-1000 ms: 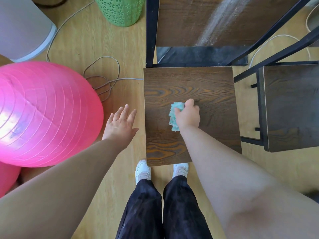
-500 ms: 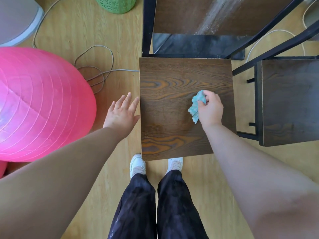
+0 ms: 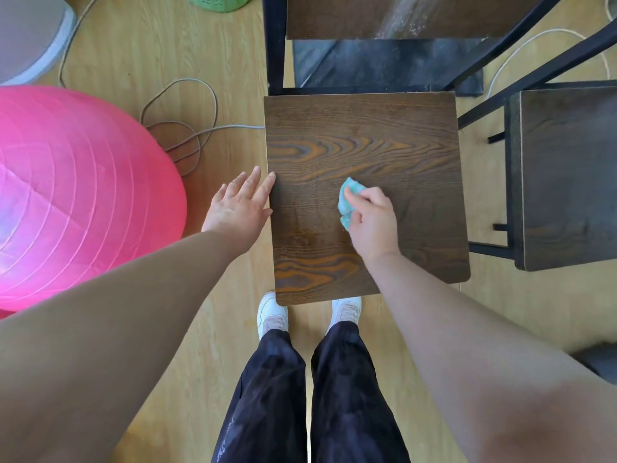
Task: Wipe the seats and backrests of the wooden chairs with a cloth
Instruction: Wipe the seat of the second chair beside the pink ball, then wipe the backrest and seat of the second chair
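One wide floor of pale yellow wooden planks [image 3: 150, 45] lies under everything. One big round pink ball with thin ribs [image 3: 73, 202] sits on the left, and a strip of bare floor runs between it and the chairs. Two chairs of dark brown wood and thin black metal stand side by side, close but apart: the middle chair [image 3: 275, 48] and the right chair [image 3: 567, 168]. The middle chair's square seat [image 3: 367, 128] has rounded corners and swirly orange grain. Its flat backrest [image 3: 350, 15] has a pale dusty streak. One grey cord [image 3: 180, 128] loops on the floor. The two hands are apart. The left hand [image 3: 238, 208] is flat, with straight fingers at the seat's left edge. The right hand [image 3: 372, 222] grips the small crumpled teal cloth [image 3: 347, 195], which is pressed on the middle of the seat.
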`<state>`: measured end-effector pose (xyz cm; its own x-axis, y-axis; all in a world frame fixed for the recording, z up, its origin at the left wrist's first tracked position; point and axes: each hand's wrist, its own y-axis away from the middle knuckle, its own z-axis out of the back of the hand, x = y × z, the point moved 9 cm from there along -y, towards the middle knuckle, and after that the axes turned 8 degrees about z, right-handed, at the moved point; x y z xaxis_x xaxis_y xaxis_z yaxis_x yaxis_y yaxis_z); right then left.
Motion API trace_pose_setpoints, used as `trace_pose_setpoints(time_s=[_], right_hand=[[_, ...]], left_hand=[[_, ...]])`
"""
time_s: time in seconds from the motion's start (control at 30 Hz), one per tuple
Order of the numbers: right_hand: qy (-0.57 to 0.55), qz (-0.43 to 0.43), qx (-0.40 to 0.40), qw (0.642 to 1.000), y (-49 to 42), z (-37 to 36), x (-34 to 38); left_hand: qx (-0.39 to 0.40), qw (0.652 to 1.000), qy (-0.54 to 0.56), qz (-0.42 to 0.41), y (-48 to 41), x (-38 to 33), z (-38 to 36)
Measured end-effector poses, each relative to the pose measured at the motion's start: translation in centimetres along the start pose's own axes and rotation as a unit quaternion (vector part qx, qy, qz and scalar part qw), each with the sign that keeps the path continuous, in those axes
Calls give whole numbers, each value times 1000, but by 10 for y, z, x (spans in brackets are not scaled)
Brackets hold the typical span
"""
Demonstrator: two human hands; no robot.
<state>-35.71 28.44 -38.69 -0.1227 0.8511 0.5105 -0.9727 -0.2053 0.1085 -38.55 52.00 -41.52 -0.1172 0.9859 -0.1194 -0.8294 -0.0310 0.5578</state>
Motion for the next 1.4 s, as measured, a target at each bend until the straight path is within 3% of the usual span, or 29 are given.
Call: trace_pose_setpoints(time_s=[0.17, 0.43, 0.63, 0.8, 0.87, 1.0, 1.2, 1.27, 1.4], right_hand=[[-33, 62, 58, 996, 24, -21, 28], [-115, 59, 149, 980, 62, -48, 54], [-110, 147, 172, 968, 111, -74, 82], [-110, 183, 240, 947, 168, -91, 98], [-128, 143, 219, 957, 175, -80, 87], [-177, 19, 89, 980, 133, -15, 46], [-231, -49, -27, 971, 8, 98, 29], [-246, -40, -43, 967, -39, 129, 45], [-247, 67, -97, 962, -109, 191, 101]], left_hand=[[-3, 1000, 13, 6, 0, 0, 0], [1, 1000, -8, 11, 6, -2, 3], [4, 1000, -4, 17, 17, -6, -5], [-5, 1000, -15, 22, 26, -13, -8], [-16, 999, -24, 21, 26, -17, -6], [-21, 999, -33, 22, 12, -31, 2], [-24, 998, -34, 50, -14, -56, 30], [-30, 997, -35, 54, -26, -62, 45], [-24, 996, -43, 68, -47, -64, 64]])
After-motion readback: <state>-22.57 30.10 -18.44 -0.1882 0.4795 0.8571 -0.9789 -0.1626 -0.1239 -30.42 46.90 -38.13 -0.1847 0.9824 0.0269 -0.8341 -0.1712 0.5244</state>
